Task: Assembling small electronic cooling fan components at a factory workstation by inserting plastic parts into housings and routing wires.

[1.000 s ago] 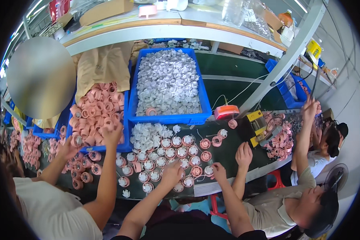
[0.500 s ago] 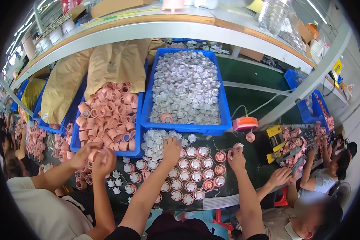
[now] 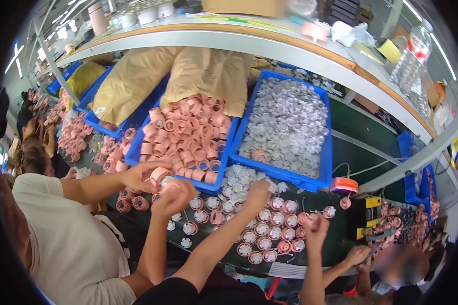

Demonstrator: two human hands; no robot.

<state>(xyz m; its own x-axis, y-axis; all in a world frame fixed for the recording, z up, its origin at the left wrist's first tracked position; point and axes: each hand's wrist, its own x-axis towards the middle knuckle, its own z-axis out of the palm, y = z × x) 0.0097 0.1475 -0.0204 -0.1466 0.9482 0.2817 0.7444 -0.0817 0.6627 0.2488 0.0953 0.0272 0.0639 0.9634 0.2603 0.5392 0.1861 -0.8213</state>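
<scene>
My left hand (image 3: 259, 194) reaches into the heap of small white plastic pieces (image 3: 236, 183) in front of the blue bins. Its fingers point down into the heap, their tips hidden and slightly blurred. My right hand (image 3: 316, 226) is closed, fingers curled, at the right edge of the rows of pink rings; whatever is in its fingertips is hidden. Beside it lies a pink ring with a white piece in it (image 3: 329, 211). Between my hands, several pink rings with white centres (image 3: 264, 215) stand in rows on the dark green table (image 3: 208, 249).
Behind my hands stand a blue bin of white pieces (image 3: 324, 152) and a blue bin of pink rings (image 3: 132, 155). A co-worker's hands (image 3: 163, 185) hold a pink ring at left; another person's hand (image 3: 359, 255) is at right. An orange-topped device (image 3: 344, 185) sits far right.
The view has swung left, so the scene sits further right. My right hand has let go of a white piece, now in a pink ring, and moved nearer me. My left hand stays at the white heap.
</scene>
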